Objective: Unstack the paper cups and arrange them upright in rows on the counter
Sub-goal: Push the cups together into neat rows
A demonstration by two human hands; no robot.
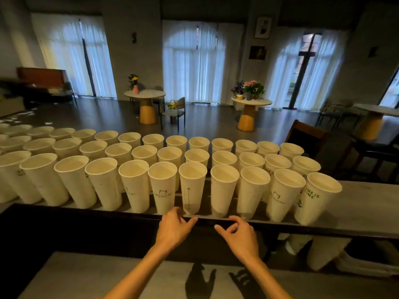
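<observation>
Tall tapered white paper cups stand upright in three rows on grey matte counter — your left hand and right hand hover near front row, fingers loosely curled, empty.

Paper cups upright: three rows, roughly 40, left end cut off. Hands: left hand, right hand.

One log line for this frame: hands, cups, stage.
left hand: empty, near counter edge | right hand: empty, fingers loosely curled | paper cups: upright, three rows on counter | stage: between placements
</observation>
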